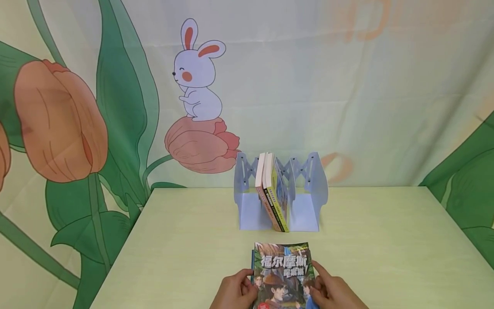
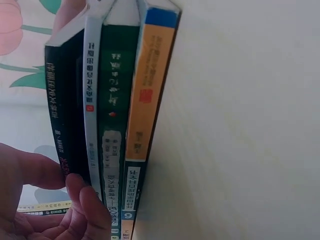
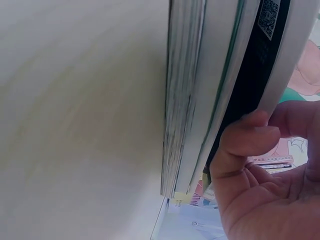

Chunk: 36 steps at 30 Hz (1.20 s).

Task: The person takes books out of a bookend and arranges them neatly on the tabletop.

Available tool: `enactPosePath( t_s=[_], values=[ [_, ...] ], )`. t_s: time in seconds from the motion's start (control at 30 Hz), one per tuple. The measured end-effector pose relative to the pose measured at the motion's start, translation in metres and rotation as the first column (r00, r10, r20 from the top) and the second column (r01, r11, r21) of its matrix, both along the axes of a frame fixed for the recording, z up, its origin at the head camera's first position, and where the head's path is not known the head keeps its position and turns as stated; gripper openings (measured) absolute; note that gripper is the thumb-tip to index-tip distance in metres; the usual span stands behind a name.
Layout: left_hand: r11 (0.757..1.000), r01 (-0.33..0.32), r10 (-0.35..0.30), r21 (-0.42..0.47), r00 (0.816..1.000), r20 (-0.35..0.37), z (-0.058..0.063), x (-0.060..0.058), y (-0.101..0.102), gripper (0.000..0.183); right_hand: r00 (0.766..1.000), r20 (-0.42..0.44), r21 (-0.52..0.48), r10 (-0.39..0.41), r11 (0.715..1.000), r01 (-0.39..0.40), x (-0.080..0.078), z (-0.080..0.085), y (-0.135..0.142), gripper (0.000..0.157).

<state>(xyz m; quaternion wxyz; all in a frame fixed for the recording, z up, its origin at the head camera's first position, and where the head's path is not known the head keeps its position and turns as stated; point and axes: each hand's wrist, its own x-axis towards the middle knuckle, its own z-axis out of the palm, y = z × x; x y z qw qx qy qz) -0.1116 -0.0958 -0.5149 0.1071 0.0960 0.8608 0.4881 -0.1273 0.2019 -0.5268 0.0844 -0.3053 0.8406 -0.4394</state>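
Note:
A comic-style book (image 1: 283, 274) with large white Chinese characters lies face up on top of a stack at the table's near side. My left hand (image 1: 236, 292) pinches its left edge, the black spine (image 2: 67, 105), thumb above and fingers curled at the side. On the opposite edge my right hand (image 1: 335, 291) grips the same book, fingertips against its black back cover (image 3: 255, 70). Under it are several books, among them a green-spined one (image 2: 117, 80) and an orange-spined one (image 2: 150, 90). The top book's black cover tilts slightly away from those below.
Beyond the stack stands a pale blue expandable bookend rack (image 1: 305, 214). A few thin books (image 1: 273, 197) lean to the left in its middle. Behind the light green table (image 1: 185, 240) hangs a cloth backdrop (image 1: 289, 86) printed with a rabbit and tulips.

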Motion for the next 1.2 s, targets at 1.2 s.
enactPosePath(
  t_s=[1.2],
  values=[
    [0.963, 0.052, -0.081, -0.264, 0.992, -0.099, 0.0058, 0.0069, 0.0041, 0.043, 0.987, 0.14, 0.082, -0.075, 0.995, 0.064, 0.0082, 0.0053, -0.0026, 0.065]
  ],
)
